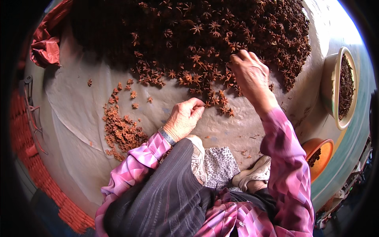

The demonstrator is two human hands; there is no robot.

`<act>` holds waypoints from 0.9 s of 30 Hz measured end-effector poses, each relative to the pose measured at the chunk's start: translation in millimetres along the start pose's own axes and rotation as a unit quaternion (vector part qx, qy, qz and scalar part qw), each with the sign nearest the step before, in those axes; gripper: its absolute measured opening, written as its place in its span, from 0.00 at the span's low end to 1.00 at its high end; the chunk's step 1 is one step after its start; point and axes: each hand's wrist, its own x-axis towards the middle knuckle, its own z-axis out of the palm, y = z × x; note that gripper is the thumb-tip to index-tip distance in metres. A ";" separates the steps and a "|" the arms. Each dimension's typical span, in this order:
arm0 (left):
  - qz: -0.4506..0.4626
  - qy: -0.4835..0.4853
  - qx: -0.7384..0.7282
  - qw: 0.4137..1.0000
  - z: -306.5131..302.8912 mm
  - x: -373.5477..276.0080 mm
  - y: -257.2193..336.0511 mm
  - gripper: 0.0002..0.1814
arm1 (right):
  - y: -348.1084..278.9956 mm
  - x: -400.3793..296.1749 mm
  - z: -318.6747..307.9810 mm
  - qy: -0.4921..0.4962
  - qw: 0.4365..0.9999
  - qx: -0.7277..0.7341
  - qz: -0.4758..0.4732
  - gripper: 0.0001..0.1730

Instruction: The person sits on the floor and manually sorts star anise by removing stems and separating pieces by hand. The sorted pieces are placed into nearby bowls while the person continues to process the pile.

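Observation:
A large heap of dried star anise (204, 38) covers the far part of a grey plastic sheet (80, 124). My right hand (250, 71) reaches to the heap's near edge, fingers bent down among the pods; what its fingertips hold is hidden. Nearer to me, my left hand (186, 118) has its thumb and forefinger closed on a single star anise pod (207, 104), beside a few stray pods (223, 102). A smaller pile of lighter brown star anise (123, 133) lies left of my left wrist, with scattered pods trailing towards the heap.
At the right stand a cream basin (331, 86) of dark plant bits and an orange bowl (321, 157) with similar contents. Red plastic (46, 51) lies at the far left, above a metal frame (32, 118) and orange-red woven material (56, 189). A spotted cloth (220, 166) lies between my shoes (197, 157).

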 end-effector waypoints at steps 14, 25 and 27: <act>0.016 -0.189 -0.164 0.968 -25.0 -39.8 38.2 0.10 | 57.3 -148.4 -31.9 -0.176 0.973 0.005 0.147 0.06; 0.041 -0.077 0.146 0.985 -32.3 -22.4 22.1 0.14 | -4.0 -42.8 12.9 0.030 0.988 0.148 -0.017 0.08; -0.060 -0.060 -0.082 0.993 -15.0 -12.3 20.5 0.20 | -18.6 -55.5 15.4 0.121 0.932 0.335 0.075 0.06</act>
